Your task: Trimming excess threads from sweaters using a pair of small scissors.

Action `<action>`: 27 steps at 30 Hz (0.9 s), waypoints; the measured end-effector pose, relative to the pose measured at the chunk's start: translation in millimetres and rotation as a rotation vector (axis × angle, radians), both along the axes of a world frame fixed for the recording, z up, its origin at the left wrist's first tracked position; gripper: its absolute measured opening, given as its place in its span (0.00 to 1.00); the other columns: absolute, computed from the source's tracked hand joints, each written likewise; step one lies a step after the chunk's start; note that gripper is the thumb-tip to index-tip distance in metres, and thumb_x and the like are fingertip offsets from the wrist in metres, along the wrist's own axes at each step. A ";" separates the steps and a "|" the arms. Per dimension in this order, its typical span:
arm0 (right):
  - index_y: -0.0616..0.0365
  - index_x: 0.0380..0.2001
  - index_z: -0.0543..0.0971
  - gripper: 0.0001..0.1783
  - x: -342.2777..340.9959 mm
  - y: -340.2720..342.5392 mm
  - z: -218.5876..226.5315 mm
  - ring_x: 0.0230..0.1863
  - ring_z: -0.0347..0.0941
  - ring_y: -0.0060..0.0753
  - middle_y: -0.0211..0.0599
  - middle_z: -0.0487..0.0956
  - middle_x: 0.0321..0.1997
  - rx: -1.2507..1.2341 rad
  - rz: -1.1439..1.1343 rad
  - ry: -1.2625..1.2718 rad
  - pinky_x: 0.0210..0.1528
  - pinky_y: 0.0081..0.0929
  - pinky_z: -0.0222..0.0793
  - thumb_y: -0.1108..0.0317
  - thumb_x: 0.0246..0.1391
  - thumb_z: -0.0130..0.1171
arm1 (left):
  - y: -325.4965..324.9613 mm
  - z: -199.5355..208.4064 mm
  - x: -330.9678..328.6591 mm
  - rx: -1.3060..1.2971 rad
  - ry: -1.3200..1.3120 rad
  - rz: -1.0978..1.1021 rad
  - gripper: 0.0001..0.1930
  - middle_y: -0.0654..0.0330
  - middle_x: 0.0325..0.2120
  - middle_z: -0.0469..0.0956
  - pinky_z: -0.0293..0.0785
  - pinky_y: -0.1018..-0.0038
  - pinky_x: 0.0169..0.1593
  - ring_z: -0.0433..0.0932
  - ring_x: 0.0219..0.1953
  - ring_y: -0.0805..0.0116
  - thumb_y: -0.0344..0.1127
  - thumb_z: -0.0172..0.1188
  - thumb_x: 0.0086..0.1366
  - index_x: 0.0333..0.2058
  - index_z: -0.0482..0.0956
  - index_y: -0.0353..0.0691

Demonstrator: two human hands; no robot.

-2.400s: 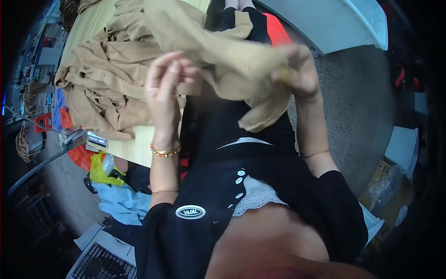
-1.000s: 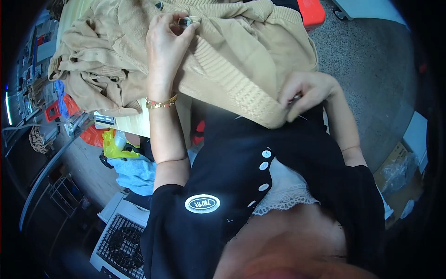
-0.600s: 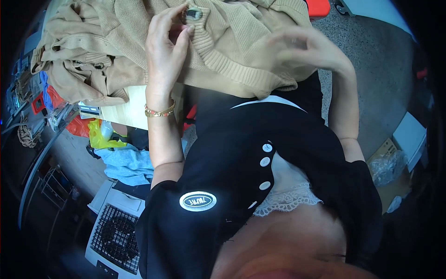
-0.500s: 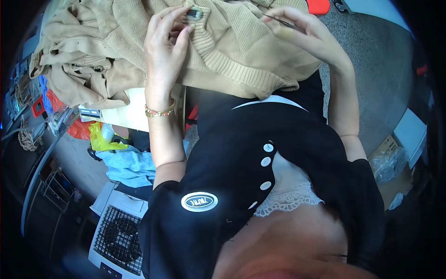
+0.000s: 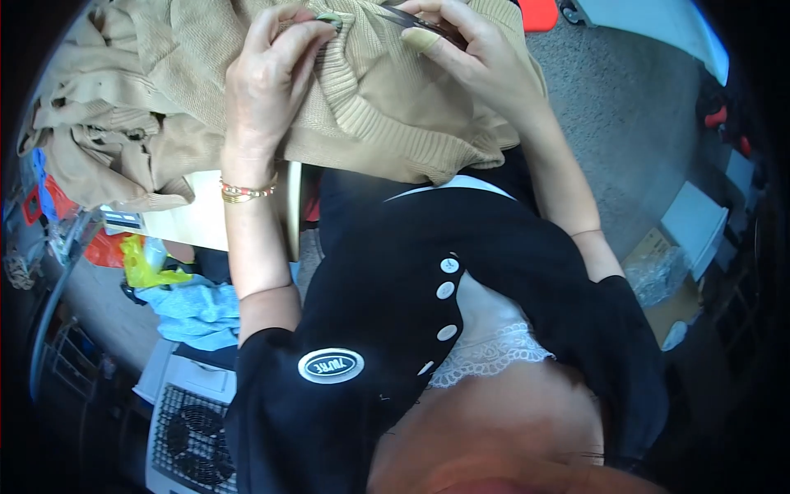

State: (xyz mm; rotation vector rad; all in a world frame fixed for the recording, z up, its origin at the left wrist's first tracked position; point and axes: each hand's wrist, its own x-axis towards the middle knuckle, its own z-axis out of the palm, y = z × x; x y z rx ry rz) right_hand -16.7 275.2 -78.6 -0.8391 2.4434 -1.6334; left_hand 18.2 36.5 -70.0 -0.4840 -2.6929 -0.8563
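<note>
Upper middle: left grip (image 5: 267, 76) pinched on sweater (image 5: 411, 99) edge, right grip (image 5: 477, 58) clamped on dark tool (image 5: 425, 25). Best: edge taut, tool tip clear of left grip.

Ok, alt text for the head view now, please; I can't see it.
The left hand pinches a tan knit garment at a ribbed band; the right hand holds a slim dark tool over the knit. More tan knitwear lies on a pale table at left.
</note>
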 end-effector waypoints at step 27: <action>0.63 0.48 0.78 0.17 0.6 -17.9 -18.0 0.38 0.75 0.13 0.26 0.75 0.36 -0.233 -0.092 -0.113 0.38 0.11 0.72 0.72 0.54 0.66 | -4.3 -13.9 3.0 0.063 0.084 -0.029 0.13 0.61 0.41 0.76 0.78 0.73 0.39 0.80 0.36 0.67 0.24 0.63 0.58 0.42 0.82 0.45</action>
